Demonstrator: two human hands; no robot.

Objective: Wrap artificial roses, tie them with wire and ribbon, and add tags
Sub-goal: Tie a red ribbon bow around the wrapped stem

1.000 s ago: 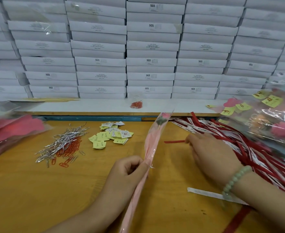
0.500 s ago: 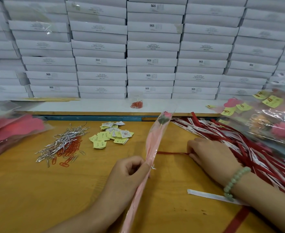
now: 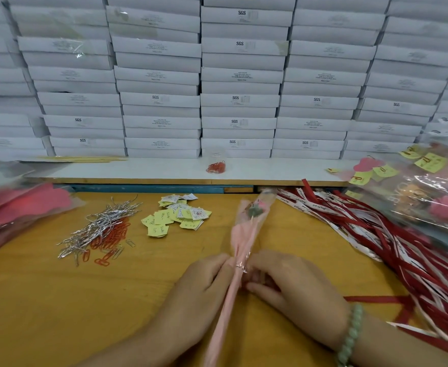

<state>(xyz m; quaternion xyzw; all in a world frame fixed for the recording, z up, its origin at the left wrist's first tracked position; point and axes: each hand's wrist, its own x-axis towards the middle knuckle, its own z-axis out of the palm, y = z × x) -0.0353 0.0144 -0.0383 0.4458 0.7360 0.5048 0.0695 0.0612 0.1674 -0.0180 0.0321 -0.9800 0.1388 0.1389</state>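
The left hand (image 3: 204, 295) gripped the pink paper-and-cellophane wrapped rose (image 3: 244, 237) just below its shiny wire tie (image 3: 241, 266), the sleeve slanting up over the orange wooden table (image 3: 45, 300). The right hand (image 3: 294, 290), fingers curled, pinched a thin red ribbon strip (image 3: 371, 299) against the sleeve (red showed between the fingers).
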